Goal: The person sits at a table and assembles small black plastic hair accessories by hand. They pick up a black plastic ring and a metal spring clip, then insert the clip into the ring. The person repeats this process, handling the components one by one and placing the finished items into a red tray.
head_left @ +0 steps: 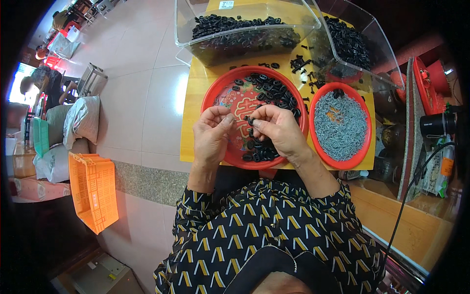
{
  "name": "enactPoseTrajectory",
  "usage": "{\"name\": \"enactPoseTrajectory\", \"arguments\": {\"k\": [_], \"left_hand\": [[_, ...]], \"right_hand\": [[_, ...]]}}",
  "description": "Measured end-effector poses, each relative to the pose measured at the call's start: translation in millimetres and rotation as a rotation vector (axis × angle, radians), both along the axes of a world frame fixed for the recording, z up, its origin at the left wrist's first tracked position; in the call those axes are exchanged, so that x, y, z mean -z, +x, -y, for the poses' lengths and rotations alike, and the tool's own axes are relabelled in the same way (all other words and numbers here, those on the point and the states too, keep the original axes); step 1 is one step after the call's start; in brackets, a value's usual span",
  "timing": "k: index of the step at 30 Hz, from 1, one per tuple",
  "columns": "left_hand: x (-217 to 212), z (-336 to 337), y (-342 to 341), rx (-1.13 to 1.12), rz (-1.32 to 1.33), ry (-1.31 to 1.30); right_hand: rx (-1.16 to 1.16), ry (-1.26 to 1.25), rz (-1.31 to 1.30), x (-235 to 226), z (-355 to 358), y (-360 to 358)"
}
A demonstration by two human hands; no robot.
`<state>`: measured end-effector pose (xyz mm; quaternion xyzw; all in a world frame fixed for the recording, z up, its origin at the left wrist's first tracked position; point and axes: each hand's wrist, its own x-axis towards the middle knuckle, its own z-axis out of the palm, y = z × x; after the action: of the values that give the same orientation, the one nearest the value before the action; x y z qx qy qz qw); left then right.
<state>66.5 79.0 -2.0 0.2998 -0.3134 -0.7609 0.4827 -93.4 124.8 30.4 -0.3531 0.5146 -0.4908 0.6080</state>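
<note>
Both my hands are over a round red tray (pixel 206 100) with a printed floral bottom. Small black oval plastic pieces (pixel 279 90) lie in it, mostly along its right side. My right hand (pixel 280 128) pinches a small black plastic piece (pixel 249 120) between thumb and forefinger. Opposite it, my left hand (pixel 211 134) has thumb and forefinger pressed together; whatever they hold, if anything, is too small to make out. Right of my right hand, a smaller red tray (pixel 367 142) holds many grey screws (pixel 340 125).
Two clear plastic bins (pixel 183 36) of black pieces stand at the table's far side. Loose black parts (pixel 299 63) lie on the yellow table (pixel 191 142). An orange crate (pixel 93 191) and stuffed sacks (pixel 81 120) are on the floor at left. Another person (pixel 46 83) sits far left.
</note>
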Motion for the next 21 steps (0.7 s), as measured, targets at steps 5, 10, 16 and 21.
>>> {"name": "enactPoseTrajectory", "arguments": {"k": [5,10,16,21], "left_hand": [[-10,-12,-8,-0.034,0.009,-0.066],[-17,-22,-13,-0.137,0.156,-0.288],[-16,-27,-10,-0.163,0.288,-0.355],[-18,-24,-7,-0.108,0.356,-0.211]], "right_hand": [[-0.013,-0.181,-0.163,-9,-8,8],[-0.085,-0.063,-0.092,-15,-9,8],[-0.050,-0.160,-0.146,-3,-9,14],[-0.042,-0.242,-0.303,2,-8,21]]}}
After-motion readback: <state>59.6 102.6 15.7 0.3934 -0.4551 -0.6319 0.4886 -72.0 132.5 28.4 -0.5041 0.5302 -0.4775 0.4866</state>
